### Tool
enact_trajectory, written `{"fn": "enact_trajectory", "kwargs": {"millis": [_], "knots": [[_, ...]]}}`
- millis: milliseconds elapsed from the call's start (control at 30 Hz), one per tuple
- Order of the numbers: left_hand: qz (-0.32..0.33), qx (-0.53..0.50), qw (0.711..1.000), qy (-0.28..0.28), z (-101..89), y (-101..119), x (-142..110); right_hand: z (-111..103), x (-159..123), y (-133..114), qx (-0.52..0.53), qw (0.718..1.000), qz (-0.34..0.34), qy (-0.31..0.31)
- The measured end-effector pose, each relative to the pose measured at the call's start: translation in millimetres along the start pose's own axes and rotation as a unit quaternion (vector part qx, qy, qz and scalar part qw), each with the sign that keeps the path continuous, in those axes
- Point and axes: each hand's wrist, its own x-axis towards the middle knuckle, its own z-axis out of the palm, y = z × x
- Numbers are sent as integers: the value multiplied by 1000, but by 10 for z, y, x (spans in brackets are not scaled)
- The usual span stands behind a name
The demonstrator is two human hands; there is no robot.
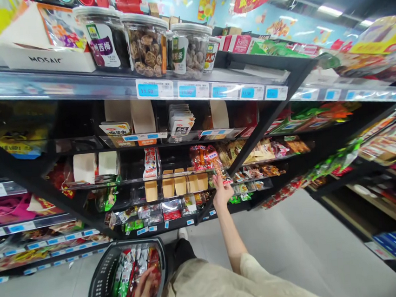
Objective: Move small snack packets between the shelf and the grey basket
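Note:
My right hand [222, 193] is stretched out to the lower shelves, with its fingers closed on the lower end of a red-and-clear snack packet [214, 160]. More red packets [199, 157] sit on the shelf just left of that packet. Low on the left, my left hand [146, 284] is over a dark grey shopping basket [98, 284], its fingers loosely extended and apart. Beneath and beside it lie several long snack packets [127, 272] in green, white, red and silver. Whether the left fingertips touch the packets I cannot tell.
Clear jars of dried fruit [148, 46] stand on the top shelf above a price-tag rail [192, 91]. Upright cardboard boxes [181, 182] and bagged snacks fill lower tiers. A black slanted shelf post [250, 148] rises right of my right hand. Another shelf unit [376, 215] stands across the aisle.

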Motion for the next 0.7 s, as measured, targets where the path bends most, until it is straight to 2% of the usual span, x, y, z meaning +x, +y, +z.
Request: {"fn": "enact_trajectory", "kwargs": {"millis": [67,133,200,267,367,500,600,700], "knots": [[8,-2,1000,3,24,27,-35,-46,70,52,40,996,82,-5],[11,-2,1000,6,42,50,-61,-95,132,90,57,989,136,-14],[9,2,1000,9,47,64,-72,-116,183,122,66,984,162,-21],[9,6,1000,7,40,65,-65,-79,237,146,63,985,161,-28],[5,14,1000,-14,16,46,-31,116,372,134,45,988,140,-48],[8,21,999,-29,-1,10,-7,539,665,1,70,984,150,-70],[13,8,1000,-16,-13,-11,-20,776,864,-88,86,956,251,-127],[7,-6,1000,-2,-61,-51,-9,826,943,-73,85,916,350,-175]]}}
